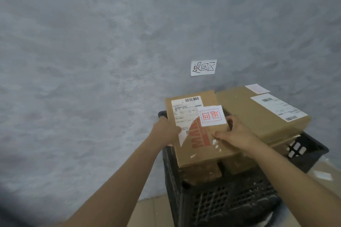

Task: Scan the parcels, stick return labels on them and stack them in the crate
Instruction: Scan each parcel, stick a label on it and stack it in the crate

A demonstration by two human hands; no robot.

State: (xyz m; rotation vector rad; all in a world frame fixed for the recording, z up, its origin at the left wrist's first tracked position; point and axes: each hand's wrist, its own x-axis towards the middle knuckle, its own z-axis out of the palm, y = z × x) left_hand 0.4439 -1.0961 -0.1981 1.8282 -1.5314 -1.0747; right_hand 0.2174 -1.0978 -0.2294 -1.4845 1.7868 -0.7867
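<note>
The left hand point(167, 131) grips the left edge of a cardboard parcel point(198, 131), and the right hand point(233, 134) curls round its right edge, so both are equally near. The parcel sits right of frame centre, long axis running away from the person toward the wall, its red-stamped return label point(211, 116) facing up. It rests over the black crate point(221, 199), on lower boxes, just beside a larger parcel point(258, 114) to its right. Setting it down probably means squaring it against that neighbour.
</note>
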